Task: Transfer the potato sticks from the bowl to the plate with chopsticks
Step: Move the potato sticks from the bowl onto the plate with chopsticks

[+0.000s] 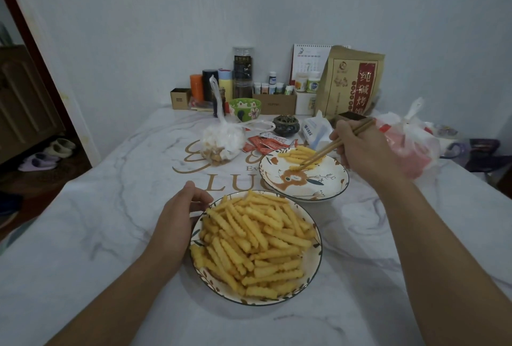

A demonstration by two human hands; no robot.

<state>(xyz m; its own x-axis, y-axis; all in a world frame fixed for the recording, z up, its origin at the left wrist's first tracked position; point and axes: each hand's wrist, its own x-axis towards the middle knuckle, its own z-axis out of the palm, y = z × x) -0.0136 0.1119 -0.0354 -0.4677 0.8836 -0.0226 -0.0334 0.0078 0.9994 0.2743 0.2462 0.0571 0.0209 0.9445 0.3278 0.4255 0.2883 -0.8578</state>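
A bowl (313, 271) heaped with crinkle-cut potato sticks (255, 240) sits near me at the middle of the table. My left hand (180, 215) grips the bowl's left rim. Beyond it to the right lies a patterned plate (329, 185) with several potato sticks (297, 155) at its far edge. My right hand (360, 146) holds a pair of wooden chopsticks (329, 149) whose tips pinch one stick (297, 167) just over the plate.
A tied plastic bag of snacks (221, 143) and red sachets (266, 145) lie behind the plate. A green bowl (245, 109), jars, boxes and a brown paper bag (349, 82) line the back wall. More plastic bags (410, 143) sit at the right.
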